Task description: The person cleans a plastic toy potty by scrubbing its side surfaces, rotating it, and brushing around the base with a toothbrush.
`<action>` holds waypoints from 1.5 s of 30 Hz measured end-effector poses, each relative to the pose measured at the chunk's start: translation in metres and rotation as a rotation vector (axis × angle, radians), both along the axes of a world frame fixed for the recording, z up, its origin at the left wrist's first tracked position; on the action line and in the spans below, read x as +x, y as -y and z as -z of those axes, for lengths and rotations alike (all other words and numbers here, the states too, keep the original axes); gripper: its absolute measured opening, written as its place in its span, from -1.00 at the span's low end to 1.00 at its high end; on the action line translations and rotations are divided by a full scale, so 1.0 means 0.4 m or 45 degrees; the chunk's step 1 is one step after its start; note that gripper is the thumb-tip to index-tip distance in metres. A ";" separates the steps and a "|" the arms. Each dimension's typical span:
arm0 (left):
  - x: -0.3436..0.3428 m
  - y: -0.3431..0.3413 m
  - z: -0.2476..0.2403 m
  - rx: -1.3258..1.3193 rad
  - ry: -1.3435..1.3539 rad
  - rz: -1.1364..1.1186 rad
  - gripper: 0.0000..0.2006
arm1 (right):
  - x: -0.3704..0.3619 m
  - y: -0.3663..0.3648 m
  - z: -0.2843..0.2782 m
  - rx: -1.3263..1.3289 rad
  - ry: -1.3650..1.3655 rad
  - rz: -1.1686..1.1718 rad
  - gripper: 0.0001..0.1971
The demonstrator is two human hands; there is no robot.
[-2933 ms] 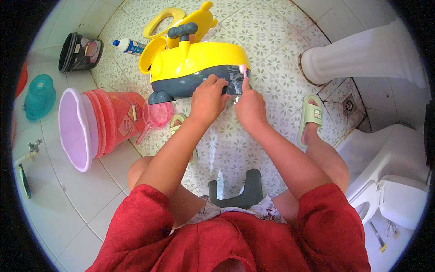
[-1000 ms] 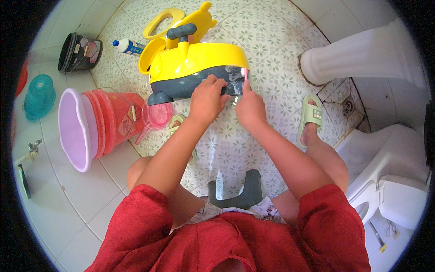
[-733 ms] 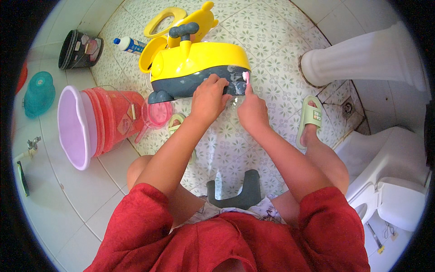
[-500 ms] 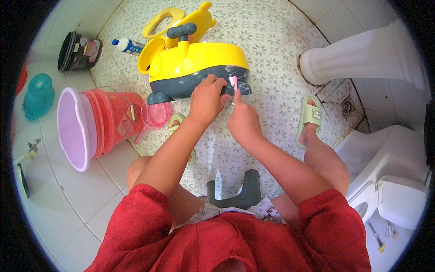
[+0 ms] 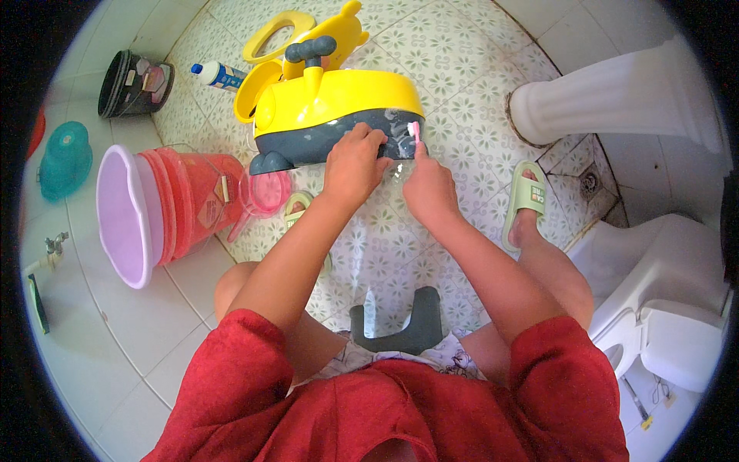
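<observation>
A yellow and dark grey child's potty (image 5: 339,98) with a stubby grey handle stands on the tiled floor in front of me. My left hand (image 5: 356,160) is closed on the lower edge of its grey base, fingers together and thumb to the right. In my right hand (image 5: 428,183) is a pink toothbrush (image 5: 418,132), its white bristles against the grey side near the potty's right end. Whitish foam smears show around the bristles. The right index finger lies stretched along the brush handle; the other fingers curl under, partly hidden.
A yellow seat ring (image 5: 265,37) and a white-and-blue bottle (image 5: 219,75) lie behind the potty. At left are red buckets (image 5: 202,196), a lilac basin (image 5: 115,215), a pink dipper (image 5: 271,192) and a black bucket (image 5: 123,85). At right stands a white pedestal (image 5: 608,100) and toilet (image 5: 654,300).
My right hand and the toothbrush have shifted right along the potty's grey side, toward its end. The left hand has stayed in place on the base.
</observation>
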State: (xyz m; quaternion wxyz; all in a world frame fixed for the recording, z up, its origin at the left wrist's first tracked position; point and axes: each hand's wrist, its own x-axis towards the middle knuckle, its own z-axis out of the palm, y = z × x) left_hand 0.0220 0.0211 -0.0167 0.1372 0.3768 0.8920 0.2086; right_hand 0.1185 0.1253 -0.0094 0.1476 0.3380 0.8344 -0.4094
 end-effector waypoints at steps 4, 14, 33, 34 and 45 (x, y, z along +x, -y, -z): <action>-0.004 0.010 0.005 -0.033 0.007 -0.006 -0.68 | 0.003 0.032 -0.019 0.019 -0.016 -0.062 -0.35; -0.003 0.009 0.013 0.019 -0.049 0.013 -0.65 | -0.026 -0.039 0.035 -0.106 0.105 0.121 -0.38; 0.036 -0.067 0.068 -0.261 -0.419 0.303 -0.48 | 0.038 -0.110 0.025 -0.189 0.026 0.175 -0.73; 0.036 -0.068 0.073 -0.263 -0.421 0.307 -0.48 | 0.041 -0.113 0.019 -0.192 0.023 0.179 -0.73; 0.050 -0.059 0.058 -0.314 -0.386 0.296 -0.52 | 0.072 -0.149 -0.019 -0.073 -0.043 0.109 -0.71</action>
